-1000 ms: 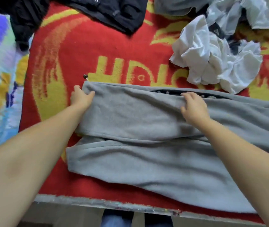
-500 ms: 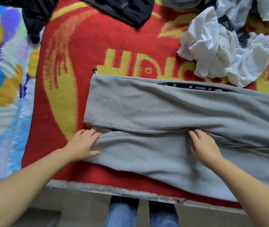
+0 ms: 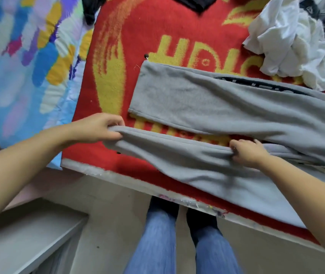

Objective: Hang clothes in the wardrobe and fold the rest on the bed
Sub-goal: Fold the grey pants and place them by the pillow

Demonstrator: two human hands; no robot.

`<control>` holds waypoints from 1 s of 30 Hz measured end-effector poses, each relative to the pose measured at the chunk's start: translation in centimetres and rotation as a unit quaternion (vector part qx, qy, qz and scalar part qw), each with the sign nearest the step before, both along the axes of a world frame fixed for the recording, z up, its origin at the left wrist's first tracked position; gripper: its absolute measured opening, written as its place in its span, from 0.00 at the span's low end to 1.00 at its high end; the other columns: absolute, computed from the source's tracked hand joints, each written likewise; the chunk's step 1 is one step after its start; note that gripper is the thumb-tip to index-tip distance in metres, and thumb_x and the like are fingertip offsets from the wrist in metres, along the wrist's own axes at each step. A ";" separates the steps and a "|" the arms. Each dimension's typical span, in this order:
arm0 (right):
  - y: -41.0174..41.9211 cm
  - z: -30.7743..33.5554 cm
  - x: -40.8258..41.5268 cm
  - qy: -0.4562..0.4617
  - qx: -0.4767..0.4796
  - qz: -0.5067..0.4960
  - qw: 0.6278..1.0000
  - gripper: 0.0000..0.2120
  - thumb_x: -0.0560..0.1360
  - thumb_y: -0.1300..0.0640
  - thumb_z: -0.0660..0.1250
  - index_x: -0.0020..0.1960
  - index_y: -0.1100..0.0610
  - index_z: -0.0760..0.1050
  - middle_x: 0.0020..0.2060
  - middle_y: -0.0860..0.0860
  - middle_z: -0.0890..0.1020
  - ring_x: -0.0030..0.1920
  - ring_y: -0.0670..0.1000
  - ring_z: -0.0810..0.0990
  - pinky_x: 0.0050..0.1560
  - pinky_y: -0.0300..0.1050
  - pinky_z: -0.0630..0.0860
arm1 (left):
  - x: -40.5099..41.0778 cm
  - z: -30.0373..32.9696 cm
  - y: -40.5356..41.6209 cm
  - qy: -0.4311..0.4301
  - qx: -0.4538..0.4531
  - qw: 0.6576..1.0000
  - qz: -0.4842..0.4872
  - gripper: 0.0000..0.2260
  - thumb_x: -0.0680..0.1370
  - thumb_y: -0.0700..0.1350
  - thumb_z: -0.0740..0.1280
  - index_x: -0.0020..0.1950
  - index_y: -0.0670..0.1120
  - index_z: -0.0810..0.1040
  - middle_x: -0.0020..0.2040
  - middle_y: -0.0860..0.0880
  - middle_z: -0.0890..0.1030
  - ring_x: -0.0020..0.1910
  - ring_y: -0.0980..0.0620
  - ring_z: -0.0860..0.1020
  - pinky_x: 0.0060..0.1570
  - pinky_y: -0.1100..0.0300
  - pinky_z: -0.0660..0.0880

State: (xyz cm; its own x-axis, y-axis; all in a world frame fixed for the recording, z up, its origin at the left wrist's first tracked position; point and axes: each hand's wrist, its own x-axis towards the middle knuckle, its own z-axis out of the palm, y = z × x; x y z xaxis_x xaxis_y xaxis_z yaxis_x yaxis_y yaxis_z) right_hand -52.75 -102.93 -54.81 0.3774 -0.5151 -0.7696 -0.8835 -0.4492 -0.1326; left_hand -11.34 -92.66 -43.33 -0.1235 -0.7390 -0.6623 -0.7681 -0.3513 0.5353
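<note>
Grey sweatpants (image 3: pixel 226 107) lie across the red and yellow blanket (image 3: pixel 157 32) on the bed. The far leg lies flat. The near leg is lifted a little off the blanket along its upper edge. My left hand (image 3: pixel 100 127) pinches the cuff end of that near leg. My right hand (image 3: pixel 246 153) grips the same edge further right, fingers curled into the fabric. A strip of blanket shows between the two legs.
Crumpled white clothes (image 3: pixel 300 42) are piled at the back right. Black garments (image 3: pixel 92 10) lie at the top edge. A colourful patterned sheet (image 3: pixel 23 66) covers the bed's left. The bed's front edge (image 3: pixel 177 196) runs diagonally; my jeans-clad legs (image 3: pixel 157 244) stand below, a white ledge (image 3: pixel 29 234) lower left.
Both hands moved from the far leg back to the near leg, then took hold of its upper edge and lifted it. The near leg has pulled away from the far leg, exposing blanket between them.
</note>
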 end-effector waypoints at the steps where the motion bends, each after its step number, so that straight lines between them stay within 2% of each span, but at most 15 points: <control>1: 0.3 0.9 0.0 -0.006 0.053 -0.005 0.999 0.07 0.72 0.57 0.65 0.45 0.53 0.67 0.49 0.53 0.77 0.52 0.57 0.75 0.55 0.50 0.70 | 0.2 0.8 0.5 0.034 0.014 0.998 0.052 0.04 0.73 0.42 0.71 0.41 0.50 0.78 0.35 0.53 0.79 0.33 0.60 0.73 0.36 0.64 0.69; 3: 0.4 2.6 -0.4 0.015 0.157 0.015 0.987 0.07 0.71 0.59 0.66 0.46 0.55 0.68 0.45 0.53 0.77 0.49 0.56 0.76 0.47 0.47 0.71 | 0.7 1.8 1.3 0.103 0.068 0.982 0.145 0.03 0.73 0.45 0.72 0.43 0.48 0.79 0.37 0.50 0.78 0.38 0.55 0.75 0.39 0.57 0.70; 6: -0.8 4.7 -2.0 0.037 0.237 -0.013 0.971 0.09 0.70 0.57 0.68 0.46 0.51 0.69 0.46 0.52 0.77 0.47 0.53 0.77 0.49 0.51 0.74 | 1.4 0.8 1.5 0.107 0.143 0.965 0.194 0.02 0.75 0.43 0.71 0.44 0.45 0.80 0.40 0.45 0.77 0.39 0.49 0.73 0.40 0.53 0.67; 8: -1.8 4.3 -2.6 -0.001 0.174 -0.046 0.984 0.08 0.71 0.58 0.68 0.47 0.54 0.71 0.46 0.53 0.78 0.46 0.53 0.76 0.46 0.49 0.70 | 1.4 -1.7 0.4 0.035 0.127 0.972 0.196 0.03 0.74 0.44 0.72 0.45 0.46 0.80 0.41 0.45 0.77 0.40 0.48 0.73 0.39 0.56 0.66; 10: -2.3 2.5 -2.4 -0.019 0.047 -0.048 0.998 0.09 0.73 0.58 0.67 0.52 0.58 0.73 0.50 0.56 0.78 0.51 0.57 0.76 0.45 0.46 0.68 | 0.7 -5.7 -0.8 -0.068 0.068 0.968 0.231 0.09 0.73 0.44 0.73 0.52 0.45 0.79 0.45 0.44 0.77 0.45 0.48 0.74 0.40 0.57 0.68; 13: -1.5 -0.7 -1.5 -0.009 -0.069 -0.076 0.995 0.11 0.77 0.56 0.62 0.57 0.58 0.72 0.58 0.58 0.76 0.59 0.60 0.73 0.55 0.51 0.70 | -1.8 -11.1 -0.9 -0.130 0.007 0.896 0.425 0.24 0.74 0.45 0.71 0.67 0.42 0.70 0.60 0.40 0.76 0.59 0.42 0.76 0.56 0.54 0.72; 15: -1.0 -2.3 -1.2 0.015 -0.098 -0.075 0.992 0.10 0.79 0.57 0.58 0.58 0.58 0.70 0.59 0.58 0.76 0.60 0.60 0.73 0.55 0.52 0.70 | -3.4 -14.0 -0.1 -0.144 0.033 0.861 0.487 0.29 0.75 0.49 0.71 0.71 0.39 0.64 0.67 0.38 0.72 0.65 0.40 0.71 0.63 0.52 0.68; 17: -0.8 -3.3 -1.2 0.031 -0.134 -0.058 0.989 0.10 0.79 0.58 0.54 0.57 0.58 0.71 0.57 0.57 0.77 0.58 0.60 0.75 0.52 0.51 0.69 | -4.6 -16.2 1.1 -0.196 0.081 0.867 0.451 0.31 0.75 0.51 0.70 0.70 0.38 0.62 0.70 0.37 0.68 0.69 0.38 0.68 0.66 0.49 0.65; 20: -1.3 -3.5 -1.3 0.041 -0.170 -0.051 0.983 0.10 0.79 0.61 0.53 0.54 0.58 0.71 0.55 0.56 0.79 0.54 0.59 0.76 0.44 0.49 0.65 | -4.9 -17.0 2.5 -0.212 0.114 0.904 0.354 0.20 0.78 0.46 0.65 0.65 0.37 0.65 0.65 0.34 0.72 0.64 0.34 0.71 0.59 0.47 0.68; 22: -2.1 -2.8 -1.0 0.069 -0.140 -0.048 0.987 0.10 0.79 0.59 0.53 0.54 0.57 0.73 0.54 0.55 0.80 0.53 0.59 0.77 0.43 0.47 0.65 | -3.7 -16.6 2.5 -0.228 0.126 0.928 0.265 0.16 0.80 0.45 0.62 0.63 0.38 0.66 0.63 0.34 0.73 0.61 0.34 0.72 0.57 0.47 0.70; 24: -3.8 -1.6 -0.4 0.059 -0.054 -0.035 0.996 0.11 0.80 0.56 0.56 0.54 0.56 0.76 0.52 0.55 0.81 0.52 0.58 0.78 0.43 0.46 0.70 | -2.1 -15.6 0.9 -0.268 0.118 0.927 0.233 0.18 0.78 0.45 0.64 0.65 0.40 0.65 0.64 0.35 0.72 0.63 0.35 0.71 0.59 0.45 0.70; 26: -6.5 -0.3 0.4 -0.039 0.013 -0.076 0.996 0.10 0.79 0.55 0.60 0.53 0.55 0.79 0.49 0.54 0.83 0.51 0.56 0.79 0.48 0.47 0.75 | -0.7 -14.5 -2.3 -0.254 0.035 0.926 0.277 0.25 0.76 0.43 0.65 0.71 0.41 0.62 0.67 0.36 0.67 0.66 0.36 0.67 0.63 0.44 0.67; 27: -8.0 0.3 0.7 -0.101 0.000 -0.124 0.987 0.09 0.79 0.57 0.61 0.51 0.54 0.80 0.47 0.53 0.84 0.50 0.55 0.80 0.48 0.47 0.75 | -0.3 -14.0 -4.4 -0.228 -0.039 0.932 0.280 0.27 0.75 0.41 0.65 0.73 0.42 0.61 0.67 0.36 0.67 0.66 0.37 0.67 0.64 0.44 0.66; 28: -9.7 0.5 1.0 -0.141 -0.054 -0.168 0.974 0.08 0.78 0.58 0.61 0.51 0.53 0.80 0.48 0.52 0.84 0.49 0.54 0.80 0.47 0.47 0.75 | -0.3 -13.6 -6.8 -0.199 -0.116 0.938 0.258 0.27 0.74 0.39 0.64 0.73 0.42 0.63 0.66 0.36 0.68 0.65 0.37 0.68 0.64 0.46 0.66; 30: -13.0 0.0 1.2 -0.137 -0.179 -0.192 0.955 0.12 0.78 0.59 0.61 0.60 0.55 0.77 0.57 0.54 0.80 0.56 0.57 0.77 0.49 0.49 0.74 | -0.9 -13.4 -11.9 -0.163 -0.222 0.948 0.158 0.25 0.73 0.35 0.63 0.70 0.40 0.67 0.64 0.38 0.70 0.63 0.38 0.69 0.64 0.47 0.65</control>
State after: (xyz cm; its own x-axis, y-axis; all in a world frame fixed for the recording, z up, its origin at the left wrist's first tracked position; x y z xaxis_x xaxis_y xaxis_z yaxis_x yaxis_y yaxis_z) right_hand -51.55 -115.96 -54.80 0.2692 -0.8681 -0.4171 -0.9464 -0.1582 -0.2816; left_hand -12.20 -104.53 -56.78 0.3086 -0.9197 -0.2427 -0.8117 -0.3876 0.4369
